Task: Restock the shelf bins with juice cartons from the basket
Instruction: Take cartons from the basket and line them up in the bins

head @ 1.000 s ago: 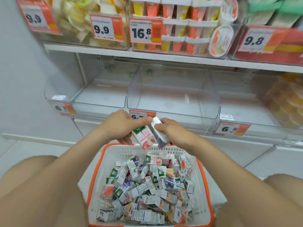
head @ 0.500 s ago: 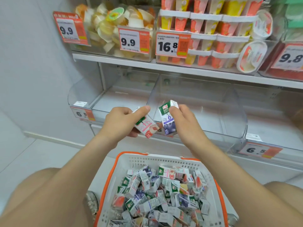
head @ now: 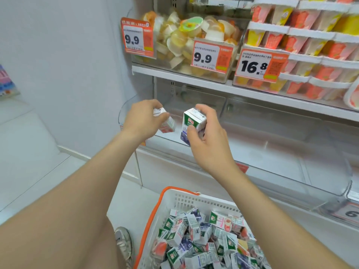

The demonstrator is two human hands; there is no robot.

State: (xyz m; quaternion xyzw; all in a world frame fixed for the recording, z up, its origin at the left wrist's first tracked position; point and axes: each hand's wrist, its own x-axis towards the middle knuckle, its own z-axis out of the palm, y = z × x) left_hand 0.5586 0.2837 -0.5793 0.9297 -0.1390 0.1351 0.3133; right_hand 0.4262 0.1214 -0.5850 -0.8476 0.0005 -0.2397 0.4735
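Note:
My left hand [head: 142, 121] grips a small white and pink juice carton [head: 167, 124], held over the front of the leftmost clear shelf bin [head: 174, 101]. My right hand [head: 208, 136] grips a white, green and purple juice carton [head: 191, 123] upright, just right of the first one at the same bin's front edge. The two cartons are a little apart. Below, a white basket with an orange rim [head: 155, 206] holds several more juice cartons [head: 204, 243] in a loose heap.
A second clear bin [head: 291, 152] sits to the right on the same shelf. The shelf above [head: 194, 78] carries bins of jelly cups with price tags [head: 206, 55]. A white wall is on the left. My shoe [head: 123, 243] is beside the basket.
Both hands have risen from above the basket up to the leftmost bin's front, each still holding its carton. The view has swung left, so the shelf and basket sit further right.

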